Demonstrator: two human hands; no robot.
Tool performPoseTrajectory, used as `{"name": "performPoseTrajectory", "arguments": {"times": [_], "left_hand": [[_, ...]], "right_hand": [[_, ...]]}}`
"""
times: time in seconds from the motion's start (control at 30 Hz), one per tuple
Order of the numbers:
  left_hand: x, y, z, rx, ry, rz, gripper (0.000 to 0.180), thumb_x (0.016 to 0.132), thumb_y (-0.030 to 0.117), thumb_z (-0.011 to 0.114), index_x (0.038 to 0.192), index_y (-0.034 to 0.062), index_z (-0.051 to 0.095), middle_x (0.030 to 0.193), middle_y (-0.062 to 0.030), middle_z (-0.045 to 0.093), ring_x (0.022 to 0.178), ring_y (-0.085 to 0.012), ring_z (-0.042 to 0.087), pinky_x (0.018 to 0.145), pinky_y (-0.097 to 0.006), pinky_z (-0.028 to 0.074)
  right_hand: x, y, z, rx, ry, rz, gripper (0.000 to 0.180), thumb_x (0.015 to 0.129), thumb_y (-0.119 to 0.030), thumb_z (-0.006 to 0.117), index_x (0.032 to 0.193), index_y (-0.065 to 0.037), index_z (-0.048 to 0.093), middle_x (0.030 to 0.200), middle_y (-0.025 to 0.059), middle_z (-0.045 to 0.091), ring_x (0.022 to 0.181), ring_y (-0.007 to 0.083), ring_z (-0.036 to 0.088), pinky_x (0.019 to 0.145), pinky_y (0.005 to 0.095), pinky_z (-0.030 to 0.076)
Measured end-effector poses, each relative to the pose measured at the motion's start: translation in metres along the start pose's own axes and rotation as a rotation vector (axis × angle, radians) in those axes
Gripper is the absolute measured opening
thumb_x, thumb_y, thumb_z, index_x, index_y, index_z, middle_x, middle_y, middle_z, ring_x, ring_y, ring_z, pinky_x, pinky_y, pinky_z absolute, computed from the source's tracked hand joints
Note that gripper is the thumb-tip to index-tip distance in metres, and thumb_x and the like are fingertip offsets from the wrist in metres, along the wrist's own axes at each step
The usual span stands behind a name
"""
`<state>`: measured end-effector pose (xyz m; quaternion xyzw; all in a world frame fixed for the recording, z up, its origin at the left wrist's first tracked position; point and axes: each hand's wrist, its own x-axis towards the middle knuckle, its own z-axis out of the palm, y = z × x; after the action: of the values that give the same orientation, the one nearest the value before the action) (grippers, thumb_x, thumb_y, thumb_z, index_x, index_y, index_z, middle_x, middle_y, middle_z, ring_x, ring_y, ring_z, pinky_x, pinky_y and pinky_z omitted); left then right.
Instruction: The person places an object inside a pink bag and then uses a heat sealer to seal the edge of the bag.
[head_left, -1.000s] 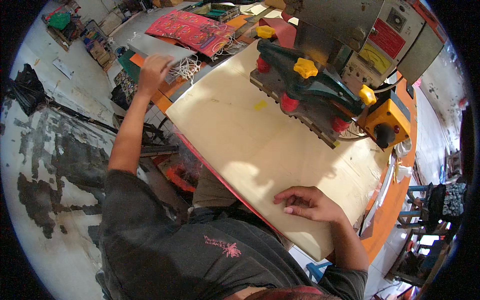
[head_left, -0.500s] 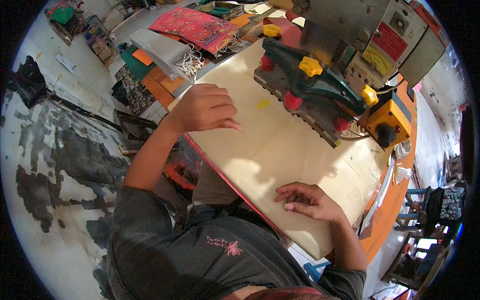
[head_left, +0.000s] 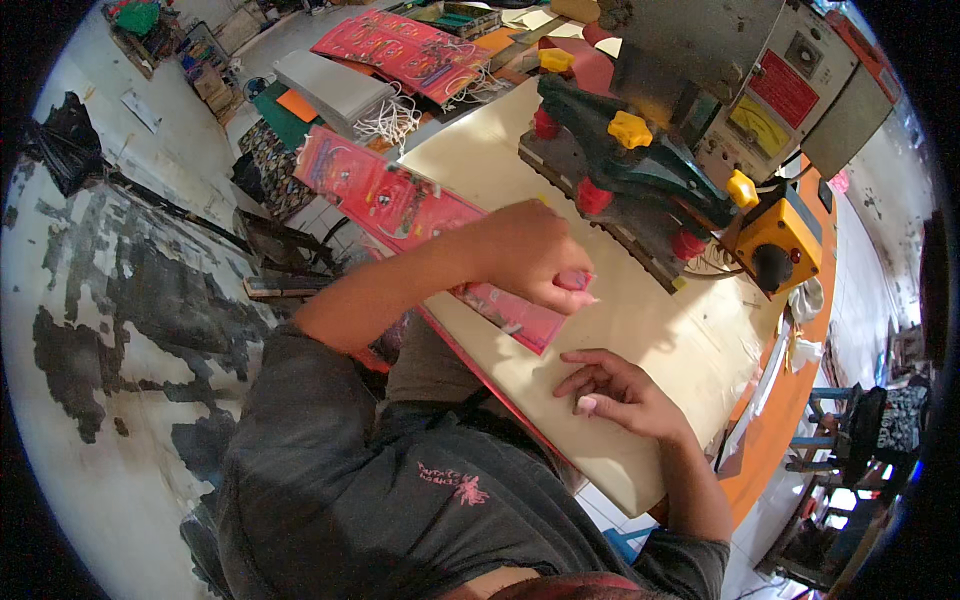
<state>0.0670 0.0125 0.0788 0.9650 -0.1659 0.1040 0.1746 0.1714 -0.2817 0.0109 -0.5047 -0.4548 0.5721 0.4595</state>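
A long red printed sheet (head_left: pixel 395 195) with colourful patterns lies slantwise over the left part of the cream board (head_left: pixel 660 340). My left hand (head_left: pixel 540 255) is closed on the sheet's edge, and a bit of red shows between thumb and fingers. That hand and forearm cover the sheet's middle. One end of the sheet sticks out past the board's left edge. My right hand (head_left: pixel 625 395) rests near the front right of the board, its fingers loosely bent and apart, holding nothing. Beyond my left hand stands a press head (head_left: pixel 640 170) with a dark plate, red knobs and yellow knobs.
A grey control box (head_left: pixel 780 110) with a dial and a yellow switch box (head_left: pixel 780 240) stand at the right. A stack of red printed sheets (head_left: pixel 400 50), clear plastic sheets (head_left: pixel 325 90) and white strings (head_left: pixel 390 120) lie at the far left on the orange table (head_left: pixel 760 460).
My left hand has moved right across the board, bringing a red printed sheet from the left with it. My right hand has stayed almost where it was.
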Motion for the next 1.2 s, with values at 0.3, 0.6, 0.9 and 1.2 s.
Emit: {"name": "performPoseTrajectory", "arguments": {"times": [0.3, 0.6, 0.9, 1.2], "left_hand": [[0.032, 0.009, 0.070, -0.021, -0.047, 0.108, 0.037, 0.104, 0.045, 0.061, 0.094, 0.0110, 0.071, 0.069, -0.0148, 0.071, 0.069, -0.0430, 0.073, 0.067, -0.058, 0.058], [0.042, 0.034, 0.088, -0.141, -0.081, -0.004, 0.034, 0.107, 0.038, 0.062, 0.118, 0.0054, 0.061, 0.094, -0.0177, 0.075, 0.092, -0.0439, 0.074, 0.084, -0.055, 0.058], [-0.013, 0.034, 0.055, -0.137, 0.687, -0.094, 0.032, 0.101, 0.020, 0.072, 0.129, 0.0056, 0.067, 0.117, -0.0151, 0.071, 0.110, -0.0337, 0.069, 0.099, -0.046, 0.054], [-0.166, -0.002, 0.076, -0.951, 1.521, -0.411, 0.045, 0.115, 0.046, 0.048, 0.097, 0.0064, 0.056, 0.088, -0.0056, 0.062, 0.072, -0.0118, 0.058, 0.058, -0.026, 0.036]], "right_hand": [[-0.002, 0.010, -0.008, 0.133, 0.077, 0.013, 0.049, 0.110, -0.034, 0.067, 0.142, 0.002, 0.058, 0.118, 0.0140, 0.075, 0.098, 0.0207, 0.071, 0.086, 0.0359, 0.057], [0.001, 0.010, -0.003, 0.092, 0.256, 0.129, 0.027, 0.110, -0.023, 0.067, 0.121, 0.002, 0.068, 0.100, 0.0104, 0.076, 0.087, 0.0188, 0.072, 0.081, 0.0340, 0.057], [-0.003, 0.017, -0.012, 0.328, 0.316, 0.120, 0.026, 0.111, -0.023, 0.065, 0.118, 0.001, 0.072, 0.100, 0.0095, 0.077, 0.088, 0.0192, 0.073, 0.081, 0.0345, 0.057], [-0.007, 0.019, -0.012, 0.503, 0.210, 0.094, 0.031, 0.104, -0.022, 0.074, 0.124, 0.001, 0.073, 0.109, 0.0114, 0.079, 0.095, 0.0243, 0.077, 0.084, 0.0377, 0.060]]}}
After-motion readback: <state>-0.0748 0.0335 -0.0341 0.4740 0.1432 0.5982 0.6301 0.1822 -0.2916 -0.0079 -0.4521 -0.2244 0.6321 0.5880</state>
